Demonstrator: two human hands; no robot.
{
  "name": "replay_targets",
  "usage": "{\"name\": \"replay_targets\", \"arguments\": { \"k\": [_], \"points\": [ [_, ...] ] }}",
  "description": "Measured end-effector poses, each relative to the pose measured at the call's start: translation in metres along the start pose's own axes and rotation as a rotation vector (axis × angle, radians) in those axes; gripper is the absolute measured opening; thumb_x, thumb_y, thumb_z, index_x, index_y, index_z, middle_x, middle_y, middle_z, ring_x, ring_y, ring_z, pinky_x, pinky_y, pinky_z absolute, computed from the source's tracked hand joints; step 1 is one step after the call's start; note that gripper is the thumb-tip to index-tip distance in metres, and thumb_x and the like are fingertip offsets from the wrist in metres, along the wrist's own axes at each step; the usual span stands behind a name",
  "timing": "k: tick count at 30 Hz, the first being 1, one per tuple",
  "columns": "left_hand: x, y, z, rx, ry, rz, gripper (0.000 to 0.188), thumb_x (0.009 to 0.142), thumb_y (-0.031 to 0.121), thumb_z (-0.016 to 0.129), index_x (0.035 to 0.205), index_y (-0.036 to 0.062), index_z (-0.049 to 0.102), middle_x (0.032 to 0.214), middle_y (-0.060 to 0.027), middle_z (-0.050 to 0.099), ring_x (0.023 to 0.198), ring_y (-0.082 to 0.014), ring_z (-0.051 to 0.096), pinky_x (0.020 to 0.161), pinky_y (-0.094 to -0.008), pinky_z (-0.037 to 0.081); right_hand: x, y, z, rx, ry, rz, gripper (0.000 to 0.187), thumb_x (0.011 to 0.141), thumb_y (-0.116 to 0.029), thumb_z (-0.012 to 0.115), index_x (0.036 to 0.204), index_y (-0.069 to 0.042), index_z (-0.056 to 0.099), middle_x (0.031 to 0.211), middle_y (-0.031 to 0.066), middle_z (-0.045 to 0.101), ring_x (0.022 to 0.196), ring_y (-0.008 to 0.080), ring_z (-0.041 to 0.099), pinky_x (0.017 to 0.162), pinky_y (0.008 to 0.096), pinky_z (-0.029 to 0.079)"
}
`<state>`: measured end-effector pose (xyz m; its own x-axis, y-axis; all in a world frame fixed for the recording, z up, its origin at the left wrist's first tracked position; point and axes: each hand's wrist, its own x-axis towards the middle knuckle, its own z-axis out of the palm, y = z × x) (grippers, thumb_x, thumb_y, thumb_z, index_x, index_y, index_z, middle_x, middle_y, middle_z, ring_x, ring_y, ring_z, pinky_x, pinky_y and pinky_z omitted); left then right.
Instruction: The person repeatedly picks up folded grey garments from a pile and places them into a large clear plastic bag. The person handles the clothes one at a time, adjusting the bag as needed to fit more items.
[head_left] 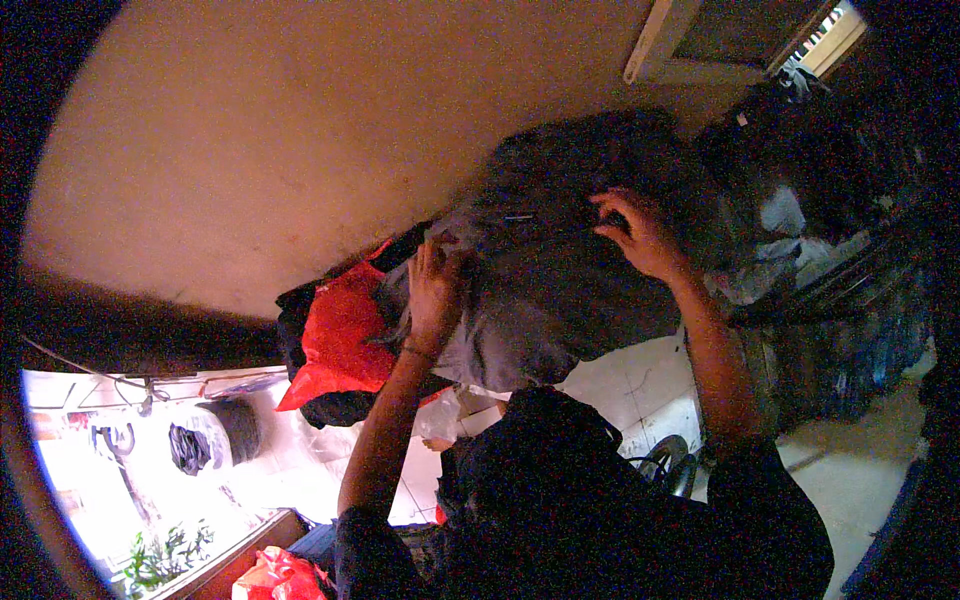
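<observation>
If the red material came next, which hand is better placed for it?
Likely the left hand: it is near the red material, at the left side of the grey cloth. The right hand is farther off, over the cloth's right part.

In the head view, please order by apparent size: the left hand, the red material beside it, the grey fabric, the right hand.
1. Grey fabric
2. Red material
3. Left hand and right hand: too alike to rank
</observation>
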<state>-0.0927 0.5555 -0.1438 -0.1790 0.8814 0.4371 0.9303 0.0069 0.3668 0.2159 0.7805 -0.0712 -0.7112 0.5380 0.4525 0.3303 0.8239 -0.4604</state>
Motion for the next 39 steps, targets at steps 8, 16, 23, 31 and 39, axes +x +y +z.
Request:
{"name": "replay_targets", "arguments": {
  "k": [8, 16, 23, 31, 39],
  "points": [
    [0.034, -0.034, 0.022, -0.124, -0.087, -0.052, 0.046, 0.085, 0.022, 0.074, 0.128, 0.0083, 0.066, 0.131, -0.0166, 0.059, 0.119, -0.0401, 0.055, 0.103, -0.0539, 0.044, 0.006, -0.020, 0.010, 0.005, -0.068, 0.141, 0.032, 0.088, -0.016, 0.082, 0.113, -0.009, 0.065, 0.108, 0.0107, 0.067, 0.107, 0.0345, 0.064, 0.101, 0.0451, 0.048],
    [-0.017, -0.002, -0.020, -0.130, 0.042, 0.072, 0.055, 0.080, 0.012, 0.072, 0.133, 0.0032, 0.061, 0.128, -0.0224, 0.058, 0.117, -0.0434, 0.057, 0.105, -0.0541, 0.047, -0.022, -0.028, -0.019, -0.083, -0.078, 0.054, 0.032, 0.089, -0.020, 0.081, 0.116, -0.009, 0.067, 0.125, 0.0109, 0.063, 0.125, 0.0346, 0.058, 0.109, 0.0458, 0.044],
    [0.036, -0.048, 0.032, -0.038, -0.153, -0.046, 0.064, 0.079, 0.016, 0.072, 0.140, 0.0044, 0.058, 0.144, -0.0231, 0.053, 0.138, -0.0444, 0.046, 0.117, -0.0569, 0.035, 0.014, 0.009, 0.027, -0.176, -0.059, 0.169, 0.032, 0.090, -0.026, 0.081, 0.112, -0.007, 0.067, 0.124, 0.0141, 0.066, 0.123, 0.0368, 0.060, 0.110, 0.0470, 0.044],
    [0.057, -0.051, 0.041, -0.001, -0.260, 0.092, 0.064, 0.080, 0.018, 0.073, 0.140, 0.0038, 0.059, 0.155, -0.0230, 0.046, 0.149, -0.0443, 0.037, 0.122, -0.0577, 0.028, -0.020, -0.055, -0.031, -0.048, -0.089, 0.064, 0.030, 0.084, -0.015, 0.086, 0.104, -0.006, 0.066, 0.108, 0.0111, 0.066, 0.111, 0.0335, 0.065, 0.098, 0.0440, 0.052],
    [0.046, -0.022, -0.013, -0.089, -0.150, 0.259, 0.059, 0.077, 0.013, 0.071, 0.134, 0.0017, 0.062, 0.149, -0.0246, 0.051, 0.143, -0.0454, 0.042, 0.121, -0.0559, 0.031, -0.016, -0.119, -0.065, 0.166, -0.436, 0.010, 0.036, 0.079, -0.015, 0.090, 0.110, -0.010, 0.072, 0.112, 0.0106, 0.067, 0.105, 0.0310, 0.067, 0.095, 0.0412, 0.054]
  ]
}}
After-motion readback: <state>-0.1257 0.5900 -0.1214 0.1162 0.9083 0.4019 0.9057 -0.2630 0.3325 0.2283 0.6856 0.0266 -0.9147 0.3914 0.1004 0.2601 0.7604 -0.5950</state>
